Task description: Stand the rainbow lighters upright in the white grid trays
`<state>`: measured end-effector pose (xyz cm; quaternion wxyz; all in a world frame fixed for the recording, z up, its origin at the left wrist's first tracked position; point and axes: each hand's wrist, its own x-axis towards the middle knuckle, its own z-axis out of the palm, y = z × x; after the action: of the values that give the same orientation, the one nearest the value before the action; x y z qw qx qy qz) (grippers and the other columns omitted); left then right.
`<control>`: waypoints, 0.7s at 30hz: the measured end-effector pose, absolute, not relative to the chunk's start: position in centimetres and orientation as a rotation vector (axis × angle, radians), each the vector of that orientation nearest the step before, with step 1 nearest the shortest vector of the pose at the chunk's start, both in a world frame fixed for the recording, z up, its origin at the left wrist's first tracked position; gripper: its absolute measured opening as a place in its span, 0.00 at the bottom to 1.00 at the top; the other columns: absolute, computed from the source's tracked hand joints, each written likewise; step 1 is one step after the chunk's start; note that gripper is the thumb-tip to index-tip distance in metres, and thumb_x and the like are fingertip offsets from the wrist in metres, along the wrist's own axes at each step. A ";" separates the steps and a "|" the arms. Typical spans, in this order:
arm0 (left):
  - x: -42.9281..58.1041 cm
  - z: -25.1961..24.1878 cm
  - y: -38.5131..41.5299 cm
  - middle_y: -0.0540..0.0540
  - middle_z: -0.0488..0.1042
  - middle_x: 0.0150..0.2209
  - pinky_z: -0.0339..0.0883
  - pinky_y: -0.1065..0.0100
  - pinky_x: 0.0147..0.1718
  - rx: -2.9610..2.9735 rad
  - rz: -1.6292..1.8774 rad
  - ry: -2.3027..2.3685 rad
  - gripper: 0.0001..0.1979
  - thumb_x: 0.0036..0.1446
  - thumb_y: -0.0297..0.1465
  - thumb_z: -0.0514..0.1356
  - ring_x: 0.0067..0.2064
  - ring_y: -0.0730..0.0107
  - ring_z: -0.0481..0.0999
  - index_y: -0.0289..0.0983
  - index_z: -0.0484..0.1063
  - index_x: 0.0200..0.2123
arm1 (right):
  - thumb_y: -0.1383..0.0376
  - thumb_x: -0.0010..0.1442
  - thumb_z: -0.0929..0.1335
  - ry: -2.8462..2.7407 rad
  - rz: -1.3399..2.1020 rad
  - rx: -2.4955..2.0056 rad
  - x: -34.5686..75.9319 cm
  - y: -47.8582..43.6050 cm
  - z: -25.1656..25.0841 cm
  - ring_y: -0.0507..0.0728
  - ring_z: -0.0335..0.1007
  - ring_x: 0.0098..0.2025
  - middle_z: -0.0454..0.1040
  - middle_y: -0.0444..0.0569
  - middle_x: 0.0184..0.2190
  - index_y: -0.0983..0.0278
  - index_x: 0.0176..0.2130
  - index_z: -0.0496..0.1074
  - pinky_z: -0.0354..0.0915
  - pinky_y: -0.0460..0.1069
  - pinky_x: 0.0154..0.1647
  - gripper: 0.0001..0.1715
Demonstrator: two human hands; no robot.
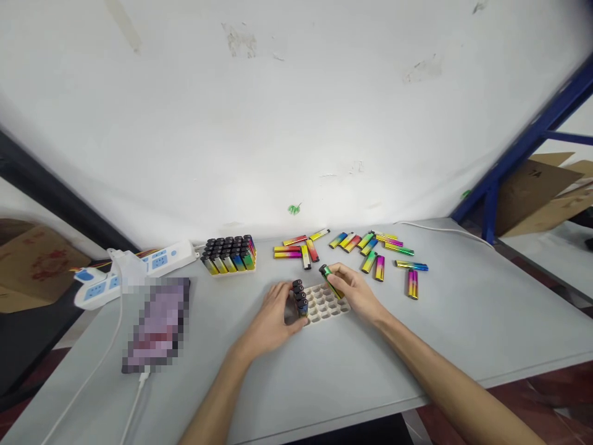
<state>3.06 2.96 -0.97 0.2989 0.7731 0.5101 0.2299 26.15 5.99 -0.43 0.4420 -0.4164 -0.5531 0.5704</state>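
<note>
A pale tray with rows of holes [325, 303] lies on the table in front of me. Several black-topped lighters [301, 295] stand upright in its left column. My left hand [274, 315] grips the tray's left end, thumb at the near corner and fingers along the far side, beside those lighters. Pinched in my right hand [352, 289] is a green and yellow lighter [332, 282], tilted over the tray's right part. Whether its lower end touches a hole I cannot tell.
Behind to the left stands a filled tray of lighters [229, 254]. Loose lighters [369, 247] lie scattered along the wall and to the right. A power strip [160, 264], a pixelated flat object [160, 324] and a white cable [139, 395] occupy the left side.
</note>
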 end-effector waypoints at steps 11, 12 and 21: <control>3.0 -0.6 2.8 0.39 0.67 0.55 0.63 0.50 0.57 2.034 0.602 1.349 0.22 0.58 0.37 0.63 0.59 0.47 0.65 0.38 0.64 0.54 | 0.56 0.57 0.74 -1.592 1.539 -0.905 26.5 5.1 -0.4 0.51 0.67 0.28 0.72 0.43 0.28 0.63 0.38 0.70 0.63 0.47 0.29 0.16; 3.0 -0.4 2.7 0.39 0.67 0.54 0.64 0.51 0.56 2.026 0.610 1.339 0.22 0.57 0.37 0.63 0.58 0.48 0.65 0.39 0.65 0.54 | 0.56 0.56 0.75 -1.609 1.539 -0.909 26.3 4.9 -0.4 0.52 0.69 0.29 0.73 0.44 0.28 0.63 0.38 0.71 0.65 0.47 0.30 0.17; 2.6 -0.1 2.5 0.39 0.65 0.56 0.62 0.51 0.58 2.052 0.598 1.267 0.24 0.56 0.26 0.58 0.59 0.51 0.64 0.39 0.62 0.56 | 0.58 0.57 0.75 -1.923 1.021 -0.817 24.8 4.2 -0.9 0.54 0.76 0.32 0.78 0.47 0.33 0.63 0.38 0.75 0.71 0.48 0.36 0.12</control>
<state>2.64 2.47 -0.07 0.3227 0.7817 0.4826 0.2278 24.84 4.19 -0.88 0.3968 -0.3226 -0.7589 0.4032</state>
